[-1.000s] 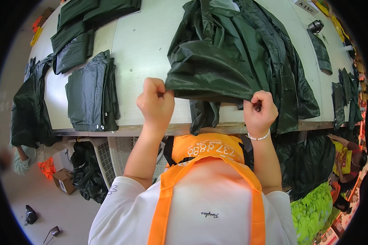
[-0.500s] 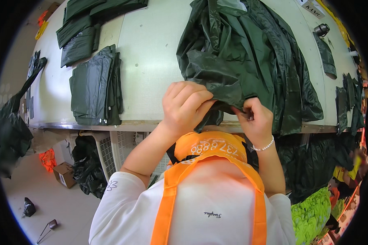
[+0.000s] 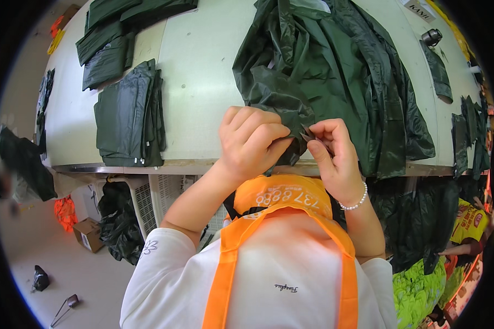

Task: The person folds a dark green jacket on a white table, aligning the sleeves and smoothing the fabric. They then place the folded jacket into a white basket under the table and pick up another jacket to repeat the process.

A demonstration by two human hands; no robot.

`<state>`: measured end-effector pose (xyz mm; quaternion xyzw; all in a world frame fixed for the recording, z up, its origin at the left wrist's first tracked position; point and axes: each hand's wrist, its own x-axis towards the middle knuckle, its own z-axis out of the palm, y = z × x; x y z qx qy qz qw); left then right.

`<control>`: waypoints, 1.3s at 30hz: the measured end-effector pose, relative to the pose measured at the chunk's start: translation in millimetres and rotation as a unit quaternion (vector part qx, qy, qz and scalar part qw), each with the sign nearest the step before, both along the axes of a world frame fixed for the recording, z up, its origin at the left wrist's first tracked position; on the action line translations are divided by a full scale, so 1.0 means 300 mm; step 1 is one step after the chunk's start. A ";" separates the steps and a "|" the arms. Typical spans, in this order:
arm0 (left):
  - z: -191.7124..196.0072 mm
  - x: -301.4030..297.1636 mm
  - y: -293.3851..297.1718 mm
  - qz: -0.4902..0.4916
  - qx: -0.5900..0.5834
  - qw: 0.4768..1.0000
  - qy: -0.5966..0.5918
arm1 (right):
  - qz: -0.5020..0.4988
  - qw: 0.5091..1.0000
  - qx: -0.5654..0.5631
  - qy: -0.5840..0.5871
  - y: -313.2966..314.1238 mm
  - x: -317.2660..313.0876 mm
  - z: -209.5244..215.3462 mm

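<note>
Lying across the large off-white work table (image 3: 203, 77), rim running along the near edge: one big dark green raincoat-type garment of thin glossy coated fabric (image 3: 335, 71), heaped loosely on the right half and spilling over the near rim.

Handling, as judged: light, limp, slick-surfaced, prone to slide and balloon rather than hold a crease; best taken at a hem or seam edge, pinched, not palmed.

Stack of folded dark green garments (image 3: 129, 115), flat, left of centre, well apart from the heap. Further folded dark green pieces (image 3: 121, 33) at the far left corner.

Left hand (image 3: 252, 142): raised above the near table rim, fingers curled and clenched on a bunched edge of the garment.

Right hand (image 3: 332, 151): just beside the left, thumb and forefinger nipping a small fold of the same edge; white bead bracelet (image 3: 354, 203) on the wrist. Both forearms rise steeply from below.
</note>
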<state>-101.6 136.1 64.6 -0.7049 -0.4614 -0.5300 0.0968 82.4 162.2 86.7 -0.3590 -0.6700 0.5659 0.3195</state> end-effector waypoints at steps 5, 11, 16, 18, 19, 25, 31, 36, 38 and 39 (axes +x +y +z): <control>0.000 0.011 -0.012 0.013 -0.009 1.000 -0.013 | -0.019 0.999 0.036 0.023 -0.010 -0.019 -0.017; -0.001 0.014 -0.004 0.015 0.003 1.000 0.002 | -0.004 0.998 0.048 -0.027 0.008 -0.005 0.024; -0.001 0.013 0.002 0.017 0.007 1.000 0.005 | 0.022 0.997 0.052 -0.051 0.037 0.012 0.040; -0.006 0.012 -0.015 0.018 -0.004 1.000 0.009 | -0.008 0.999 0.035 -0.004 0.034 0.009 0.019; -0.008 0.011 -0.028 0.016 -0.012 1.000 0.012 | -0.041 0.998 0.028 0.038 0.040 0.002 -0.002; -0.013 -0.047 -0.121 0.105 -0.102 0.974 0.173 | -0.087 0.996 -0.007 0.020 0.240 0.024 -0.183; -0.166 -0.533 -0.458 0.498 -0.222 0.816 -0.194 | -0.196 0.957 0.113 -0.180 0.539 0.568 -0.358; -0.385 -0.238 -0.503 0.476 -0.292 0.775 -0.296 | -0.402 0.853 0.134 -0.307 0.900 1.468 -0.549; -0.479 0.040 -0.360 0.406 -0.411 0.727 -0.373 | -0.418 0.826 0.071 -0.371 1.019 1.850 -0.688; -0.502 0.163 -0.281 0.421 -0.459 0.717 -0.313 | -0.432 0.811 0.047 -0.391 1.057 2.008 -0.756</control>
